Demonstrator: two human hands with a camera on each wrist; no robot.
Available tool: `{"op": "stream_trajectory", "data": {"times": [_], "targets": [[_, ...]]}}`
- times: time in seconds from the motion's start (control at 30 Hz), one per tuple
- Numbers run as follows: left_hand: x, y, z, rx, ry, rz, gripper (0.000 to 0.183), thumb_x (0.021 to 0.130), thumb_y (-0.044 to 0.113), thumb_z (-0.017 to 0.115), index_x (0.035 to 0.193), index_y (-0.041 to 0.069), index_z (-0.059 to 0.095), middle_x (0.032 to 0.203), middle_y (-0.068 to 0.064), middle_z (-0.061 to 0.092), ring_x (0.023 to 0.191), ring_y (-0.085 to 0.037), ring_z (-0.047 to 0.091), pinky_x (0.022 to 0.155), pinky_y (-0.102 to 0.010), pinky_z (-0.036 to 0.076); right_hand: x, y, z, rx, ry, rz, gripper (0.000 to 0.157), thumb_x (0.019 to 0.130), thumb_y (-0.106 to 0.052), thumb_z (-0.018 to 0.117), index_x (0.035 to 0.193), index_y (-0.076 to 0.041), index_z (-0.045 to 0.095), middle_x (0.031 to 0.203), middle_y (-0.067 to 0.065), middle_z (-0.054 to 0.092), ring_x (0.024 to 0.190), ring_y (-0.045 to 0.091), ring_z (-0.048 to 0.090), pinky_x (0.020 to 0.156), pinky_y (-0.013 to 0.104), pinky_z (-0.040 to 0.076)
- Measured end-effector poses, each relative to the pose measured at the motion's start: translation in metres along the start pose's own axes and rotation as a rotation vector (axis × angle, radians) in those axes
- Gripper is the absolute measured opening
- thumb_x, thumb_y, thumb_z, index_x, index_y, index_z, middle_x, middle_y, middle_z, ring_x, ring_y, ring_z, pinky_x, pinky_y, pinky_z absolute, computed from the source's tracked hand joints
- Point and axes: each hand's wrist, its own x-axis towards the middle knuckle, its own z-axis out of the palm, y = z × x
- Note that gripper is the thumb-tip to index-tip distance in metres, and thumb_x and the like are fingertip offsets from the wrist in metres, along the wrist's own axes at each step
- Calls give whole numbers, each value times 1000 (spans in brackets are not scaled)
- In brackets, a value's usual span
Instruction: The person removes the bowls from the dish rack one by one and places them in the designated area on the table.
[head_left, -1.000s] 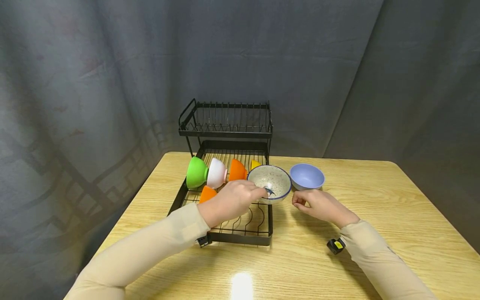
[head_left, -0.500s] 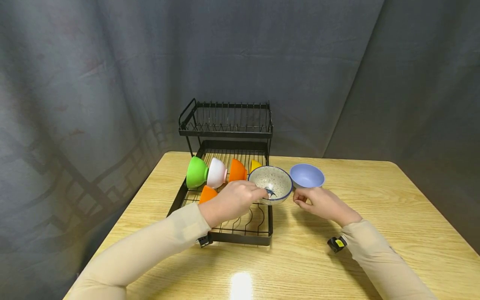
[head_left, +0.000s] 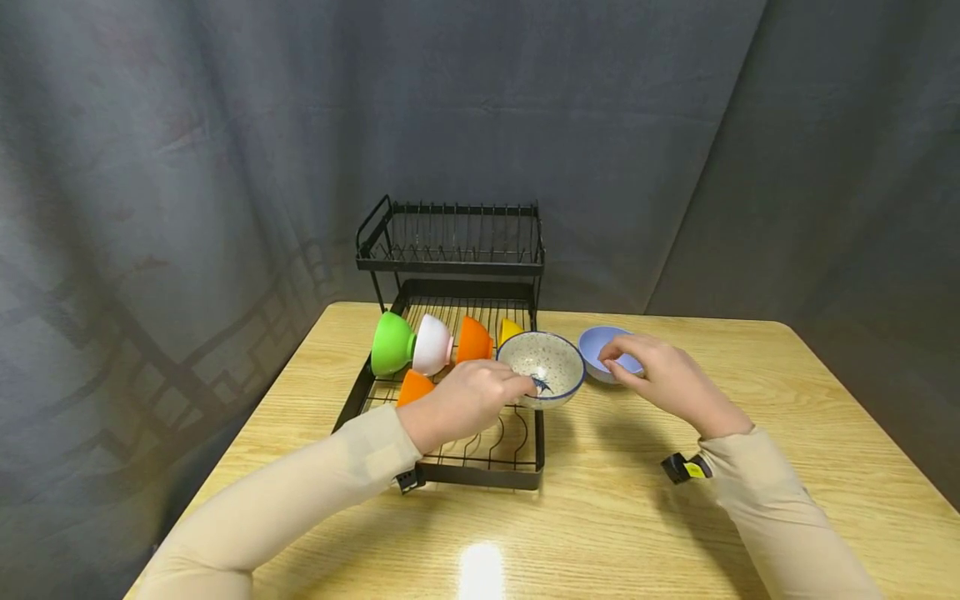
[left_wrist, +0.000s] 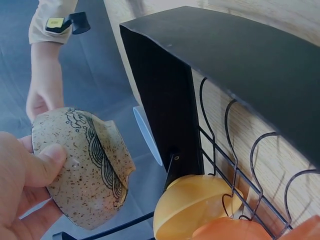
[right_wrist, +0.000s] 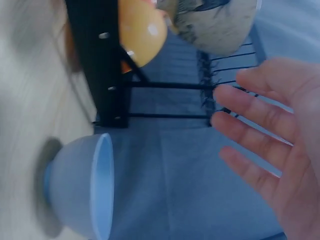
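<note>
My left hand [head_left: 468, 400] grips a speckled ceramic bowl [head_left: 551, 358] with a blue rim, thumb on the patterned outside in the left wrist view. The bowl [left_wrist: 82, 165] is tilted and overlaps the right side of the black dish rack [head_left: 480, 477] in the head view. My right hand [head_left: 671, 379] hangs with fingers loosely bent and nothing in them. It overlaps the periwinkle-blue bowl [head_left: 592, 343], which stands upright on the table. The right wrist view shows those fingers [right_wrist: 255, 127] spread apart, well off the blue bowl [right_wrist: 75, 185].
On the rack's lower tier, bowls lie on their sides: green [head_left: 392, 343], white-pink [head_left: 431, 344], orange [head_left: 474, 338] and yellow [head_left: 510, 328], with another orange one [head_left: 414, 387] in front. An upper rack tier [head_left: 453, 267] rises behind. Grey curtains [head_left: 615, 158] hang behind the wooden table [head_left: 750, 375].
My right hand has lifted and moved up and slightly right from beside the speckled bowl, its fingers loosening, and now overlaps the blue bowl. The left hand and its bowl stay nearly still.
</note>
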Motion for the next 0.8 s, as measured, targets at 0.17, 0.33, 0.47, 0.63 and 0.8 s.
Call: {"op": "stream_trajectory", "data": {"times": [0.17, 0.33, 0.47, 0.63, 0.8], "targets": [[1, 0, -1, 0, -2, -3, 21, 84, -4, 67, 95, 14, 68, 85, 4, 74, 71, -6, 66, 67, -17, 55, 4, -11, -6, 41, 79, -60, 19, 89, -9, 68, 106, -18, 65, 110, 1, 68, 106, 22, 63, 85, 43, 52], [2, 0, -2, 15, -9, -3, 19, 85, -2, 67, 95, 14, 68, 85, 4, 74, 71, -7, 66, 67, -18, 55, 8, -21, -1, 91, 94, -259, 25, 85, -7, 71, 109, -13, 65, 112, -1, 65, 109, 17, 59, 94, 35, 47], [2, 0, -3, 18, -12, 2, 18, 85, -1, 68, 94, 14, 67, 82, 4, 73, 69, -6, 65, 66, -18, 55, 10, -28, 5, 82, 100, -369, 18, 88, -16, 69, 106, -11, 66, 109, -4, 66, 106, 16, 60, 95, 33, 44], [2, 0, -2, 15, -5, 8, 21, 84, -5, 67, 93, 14, 67, 80, 4, 72, 67, -6, 64, 66, -16, 55, 10, -34, 11, 43, 55, -383, 21, 88, -25, 70, 104, -13, 66, 107, -6, 65, 104, 16, 60, 95, 36, 45], [2, 0, -2, 16, 4, 10, 22, 83, -6, 67, 92, 13, 67, 79, 4, 72, 66, -6, 64, 65, -17, 54, 10, -37, 18, 27, 30, -405, 23, 82, -24, 74, 102, -14, 66, 104, -5, 65, 104, 16, 59, 102, 40, 43]]}}
